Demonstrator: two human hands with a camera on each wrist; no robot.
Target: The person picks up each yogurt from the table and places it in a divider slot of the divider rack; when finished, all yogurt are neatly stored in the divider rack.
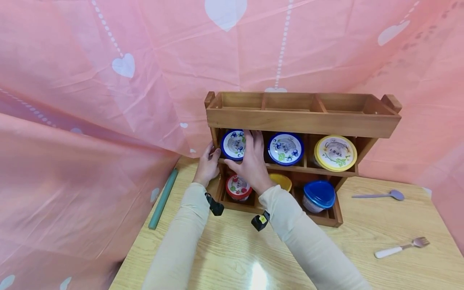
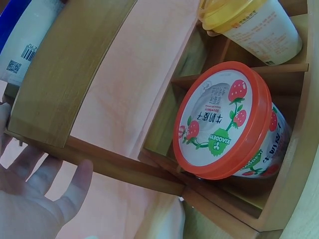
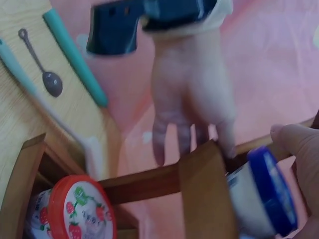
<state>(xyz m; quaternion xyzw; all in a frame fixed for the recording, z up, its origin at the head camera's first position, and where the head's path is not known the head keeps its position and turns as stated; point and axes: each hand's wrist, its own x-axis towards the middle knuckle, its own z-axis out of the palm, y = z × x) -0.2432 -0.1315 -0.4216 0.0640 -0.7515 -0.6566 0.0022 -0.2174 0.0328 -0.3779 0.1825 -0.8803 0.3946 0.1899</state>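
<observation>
A brown wooden rack point(image 1: 304, 123) holds several lidded tubs. My right hand point(image 1: 251, 163) reaches into the left compartment of the middle shelf and grips a tub with a blue-rimmed blueberry lid point(image 1: 233, 145), thumb at its front and fingers over its right side. The tub tilts forward in the right wrist view. My left hand point(image 1: 207, 167) is at the rack's left side, its fingers extended along the side post in the left wrist view. Below sits a red-lidded strawberry tub point(image 2: 219, 122). Another blueberry tub point(image 1: 285, 149) stands to the right.
A yellow-lidded tub point(image 1: 335, 153) is at middle right; a blue-lidded tub point(image 1: 319, 195) sits below it. The top tray point(image 1: 304, 123) overhangs the middle shelf. A green stick point(image 1: 163, 199) lies left; a spoon point(image 1: 395, 195) and fork point(image 1: 402, 247) lie right. Pink cloth point(image 1: 181, 60) hangs behind.
</observation>
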